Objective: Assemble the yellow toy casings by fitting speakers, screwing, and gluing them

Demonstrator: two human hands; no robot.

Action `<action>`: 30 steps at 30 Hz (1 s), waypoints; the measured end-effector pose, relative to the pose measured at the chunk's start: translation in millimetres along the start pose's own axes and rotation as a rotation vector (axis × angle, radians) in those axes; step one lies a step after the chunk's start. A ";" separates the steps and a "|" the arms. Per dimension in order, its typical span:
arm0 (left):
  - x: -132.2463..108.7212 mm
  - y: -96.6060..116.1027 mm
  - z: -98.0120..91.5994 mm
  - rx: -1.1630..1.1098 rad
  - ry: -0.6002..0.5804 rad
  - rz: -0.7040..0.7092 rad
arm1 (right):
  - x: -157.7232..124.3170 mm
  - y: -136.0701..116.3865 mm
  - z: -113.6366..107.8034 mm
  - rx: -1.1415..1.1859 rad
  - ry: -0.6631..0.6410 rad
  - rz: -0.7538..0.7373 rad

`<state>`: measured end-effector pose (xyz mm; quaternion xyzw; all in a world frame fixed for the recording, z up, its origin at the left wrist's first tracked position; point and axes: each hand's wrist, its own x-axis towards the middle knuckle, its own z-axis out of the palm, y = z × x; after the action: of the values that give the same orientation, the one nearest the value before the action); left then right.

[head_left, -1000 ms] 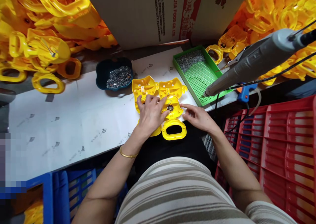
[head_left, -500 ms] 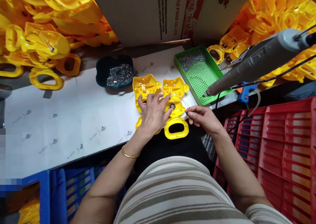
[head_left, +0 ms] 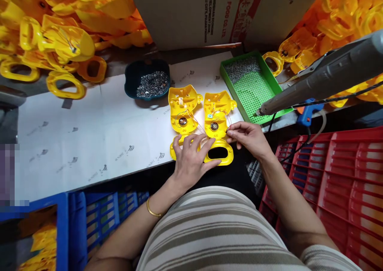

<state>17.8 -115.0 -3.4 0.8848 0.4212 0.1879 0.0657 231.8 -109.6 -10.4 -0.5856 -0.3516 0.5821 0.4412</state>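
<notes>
Two yellow plastic shell halves with ring handles lie side by side at the table's front edge. Inside the left shell (head_left: 185,93) and the right shell (head_left: 220,99) are round metal speaker-like parts and thin wires. My left hand (head_left: 190,159) rests spread over the handles, its thumb and index finger touching the right handle (head_left: 229,156); nothing is held in it. At the right shell's lower right edge, my right hand (head_left: 247,139) pinches a thin reddish wire (head_left: 229,118) that loops out of the shell. The wire's end is hidden by the fingertips.
Behind the shells stand a dark bowl of screws (head_left: 128,81) and a green tray (head_left: 269,97) with more screws. A grey electric screwdriver (head_left: 317,75) hangs at the right, near a blue glue gun (head_left: 308,112). Red crate (head_left: 338,175) and blue crate (head_left: 76,223) flank me.
My left hand has moved down from over the shells' insides to the handles, uncovering the round parts. My right hand stays by the right shell, still pinching the wire. The camera view has shifted slightly.
</notes>
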 end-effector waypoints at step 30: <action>-5.6 4.9 9.6 -0.062 -0.181 0.023 | -8.7 31.4 24.4 -0.987 0.209 -0.701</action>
<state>21.9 -122.1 -12.4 0.9005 0.3974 0.1207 0.1288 203.7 -126.5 -34.6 -0.6242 -0.7062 0.1105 0.3154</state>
